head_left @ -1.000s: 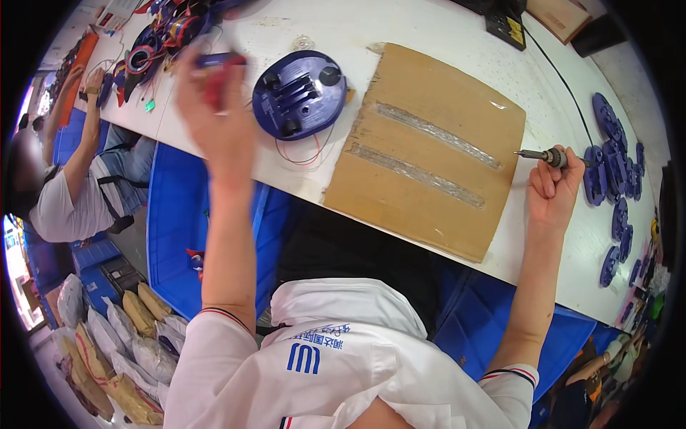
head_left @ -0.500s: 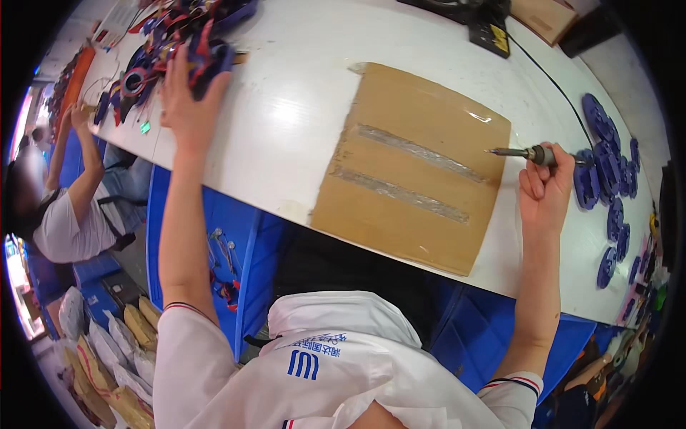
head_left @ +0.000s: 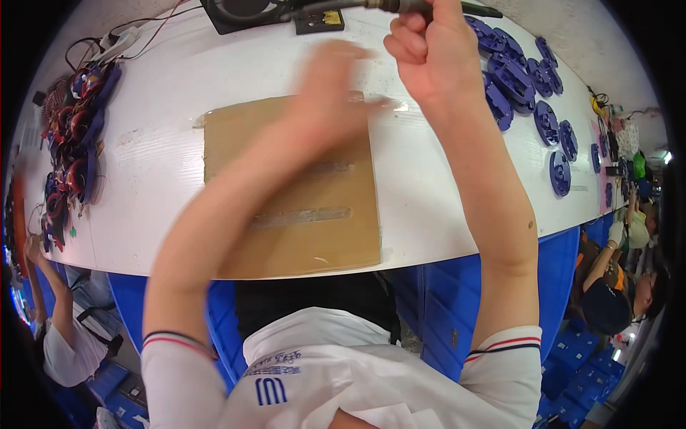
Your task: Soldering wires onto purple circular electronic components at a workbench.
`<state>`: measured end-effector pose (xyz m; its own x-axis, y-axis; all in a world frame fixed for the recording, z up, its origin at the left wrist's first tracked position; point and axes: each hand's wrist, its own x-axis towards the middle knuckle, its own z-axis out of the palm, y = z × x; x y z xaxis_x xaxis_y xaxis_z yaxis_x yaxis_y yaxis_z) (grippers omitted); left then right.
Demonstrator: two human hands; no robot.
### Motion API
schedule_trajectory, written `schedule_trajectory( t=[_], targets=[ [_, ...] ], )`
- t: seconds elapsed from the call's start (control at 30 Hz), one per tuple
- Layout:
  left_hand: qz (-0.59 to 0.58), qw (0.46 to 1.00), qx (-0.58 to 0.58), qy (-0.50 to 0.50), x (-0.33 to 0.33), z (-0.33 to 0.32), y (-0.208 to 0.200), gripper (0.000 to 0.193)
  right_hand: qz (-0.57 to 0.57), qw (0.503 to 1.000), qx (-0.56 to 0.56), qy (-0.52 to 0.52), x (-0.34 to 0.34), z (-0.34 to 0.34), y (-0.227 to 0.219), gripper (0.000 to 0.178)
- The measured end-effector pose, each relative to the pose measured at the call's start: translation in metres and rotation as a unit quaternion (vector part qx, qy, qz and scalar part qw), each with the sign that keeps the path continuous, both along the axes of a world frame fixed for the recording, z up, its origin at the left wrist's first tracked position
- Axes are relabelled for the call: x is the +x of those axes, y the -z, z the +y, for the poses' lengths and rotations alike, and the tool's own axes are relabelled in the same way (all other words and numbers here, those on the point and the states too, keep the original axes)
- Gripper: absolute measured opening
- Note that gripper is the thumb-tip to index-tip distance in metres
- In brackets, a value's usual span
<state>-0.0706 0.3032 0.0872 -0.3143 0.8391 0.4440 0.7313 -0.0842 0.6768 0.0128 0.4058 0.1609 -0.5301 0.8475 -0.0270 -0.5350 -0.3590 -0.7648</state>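
Note:
My right hand (head_left: 436, 61) is closed around the dark handle of a soldering iron (head_left: 391, 6) at the top of the view. The iron's front part points left, over a black stand (head_left: 246, 16) with a small yellow-topped piece (head_left: 319, 23) beside it. Blurred by motion, my left hand (head_left: 332, 89) hovers over the far edge of a brown cardboard sheet (head_left: 300, 247). Its thumb and fingers look spread, and nothing shows between them. Strips of clear tape cross the cardboard, partly hidden by my left forearm.
Several purple plastic shells (head_left: 511, 79) lie at the right of the white table (head_left: 421, 186). A row of purple parts with wires (head_left: 78, 143) lines the left side. Blue bins (head_left: 457, 307) stand below the front edge. Other people sit at far left and far right.
My view has turned to the right. My left hand has left the wired purple parts and moved over the cardboard. My right hand has carried the soldering iron away from me, toward the black stand.

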Motion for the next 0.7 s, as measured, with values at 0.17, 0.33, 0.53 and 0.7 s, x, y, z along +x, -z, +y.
schedule_trajectory(
  t=[0.17,0.33,0.53,0.7],
  targets=[
    [0.03,0.992,-0.035,0.116,0.097,0.076,0.013,0.08,0.087,0.994,-0.065,0.013,-0.02,0.002,-0.005,0.018],
    [0.063,0.98,0.055,0.183,0.091,0.07,0.016,0.067,0.121,0.99,-0.074,-0.02,0.009,0.007,-0.005,0.017],
    [0.092,0.968,-0.077,0.218,0.041,-0.022,-0.018,0.064,0.092,0.988,-0.023,-0.121,0.053,0.006,0.002,0.019],
    [0.036,0.958,-0.151,0.242,-0.027,-0.122,-0.048,0.082,0.066,0.989,-0.1,-0.084,0.059,-0.022,0.019,0.019]
  ],
)
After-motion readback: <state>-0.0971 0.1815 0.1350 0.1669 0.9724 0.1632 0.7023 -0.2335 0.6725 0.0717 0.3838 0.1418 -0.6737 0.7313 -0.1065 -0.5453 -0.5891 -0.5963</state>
